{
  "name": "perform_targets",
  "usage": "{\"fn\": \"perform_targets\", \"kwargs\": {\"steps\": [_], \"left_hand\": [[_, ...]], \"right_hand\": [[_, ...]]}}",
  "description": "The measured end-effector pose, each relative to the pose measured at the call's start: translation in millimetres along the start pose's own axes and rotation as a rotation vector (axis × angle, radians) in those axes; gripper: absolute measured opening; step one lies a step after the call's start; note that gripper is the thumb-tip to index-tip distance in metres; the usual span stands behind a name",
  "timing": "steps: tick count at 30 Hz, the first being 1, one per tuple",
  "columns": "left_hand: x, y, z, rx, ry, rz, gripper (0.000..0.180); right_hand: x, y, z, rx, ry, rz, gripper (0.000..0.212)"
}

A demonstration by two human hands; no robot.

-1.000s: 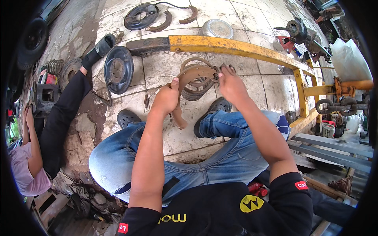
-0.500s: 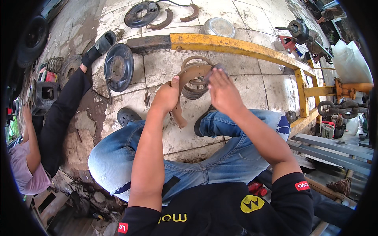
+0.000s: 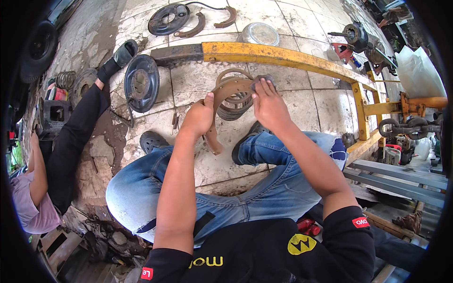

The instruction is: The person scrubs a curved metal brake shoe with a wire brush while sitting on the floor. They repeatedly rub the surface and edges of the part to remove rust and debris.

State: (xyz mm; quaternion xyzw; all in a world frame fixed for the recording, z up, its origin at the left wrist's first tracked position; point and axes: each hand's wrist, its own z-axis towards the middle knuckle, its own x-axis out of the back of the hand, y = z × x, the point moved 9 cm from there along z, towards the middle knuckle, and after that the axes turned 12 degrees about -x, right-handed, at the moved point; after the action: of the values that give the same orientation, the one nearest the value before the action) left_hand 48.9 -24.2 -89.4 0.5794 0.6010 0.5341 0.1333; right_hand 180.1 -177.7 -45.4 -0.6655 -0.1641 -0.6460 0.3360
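Note:
My left hand (image 3: 198, 117) grips the left side of a curved, rusty brown brake shoe (image 3: 231, 89), held up over the tiled floor. My right hand (image 3: 268, 104) presses a small grey pad (image 3: 262, 80) against the shoe's outer face near its right end. Below the shoe, several more curved brake shoes (image 3: 236, 106) lie stacked on the tiles. My knees in blue jeans and dark clogs (image 3: 152, 140) sit under both forearms.
A yellow steel beam (image 3: 283, 57) crosses the floor ahead. A round backing plate (image 3: 141, 84) leans at left, another plate (image 3: 167, 19) with loose shoes lies farther off. A metal bowl (image 3: 258, 34) sits behind the beam. Another person in black trousers (image 3: 71, 141) sits at left.
My right hand has slid left and back toward the right along the held brake shoe's face. The left hand kept its grip, shifting slightly.

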Motion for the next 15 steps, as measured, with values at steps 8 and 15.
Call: {"fn": "perform_targets", "kwargs": {"steps": [8,15], "left_hand": [[1.8,4.7,-2.2,0.033,-0.043,-0.002,0.078],[2.4,4.7,-2.5,0.022,-0.023,0.007,0.075]], "right_hand": [[-0.7,4.9,5.5,-0.013,0.029,-0.017,0.041],[3.0,-2.7,1.3,0.019,0.007,-0.099,0.044]]}}
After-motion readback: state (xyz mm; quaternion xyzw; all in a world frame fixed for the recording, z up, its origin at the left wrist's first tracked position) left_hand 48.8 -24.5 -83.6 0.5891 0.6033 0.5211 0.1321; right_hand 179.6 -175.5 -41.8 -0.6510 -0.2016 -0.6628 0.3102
